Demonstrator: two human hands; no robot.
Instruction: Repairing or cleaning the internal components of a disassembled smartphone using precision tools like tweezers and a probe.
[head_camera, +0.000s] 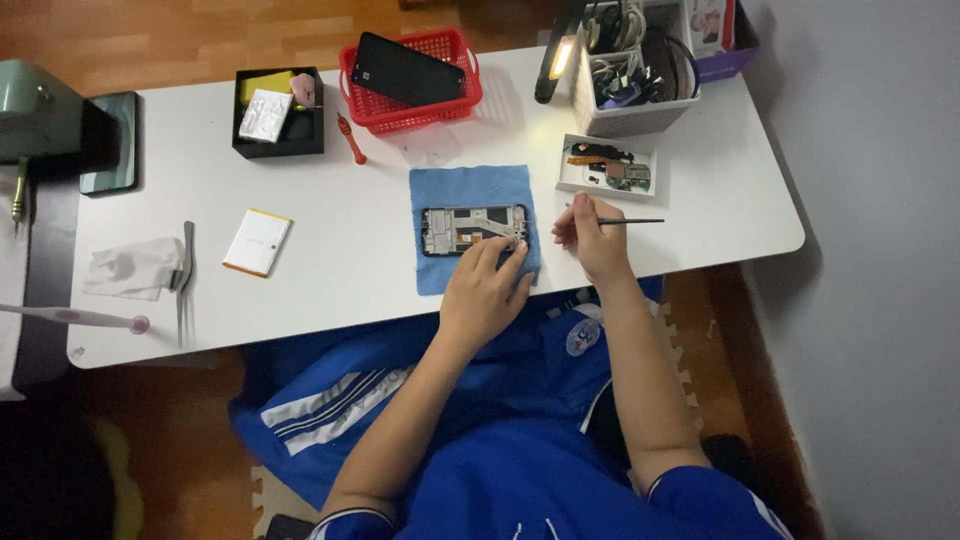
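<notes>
An opened phone frame (465, 229) lies on a blue cloth (470, 190) in the middle of the white table (340, 250). My left hand (487, 288) rests on the cloth with its fingertips touching the frame's right end. Just right of the cloth, my right hand (590, 238) holds a thin dark tool (632, 221) that points to the right.
A small white tray of phone parts (607, 167) sits behind my right hand, a white bin of cables (635, 65) and a lit lamp (556, 55) beyond. A red basket (412, 78) holds a phone. Black box (278, 110), red screwdriver (350, 138), white battery (257, 242), tweezers (184, 275) lie left.
</notes>
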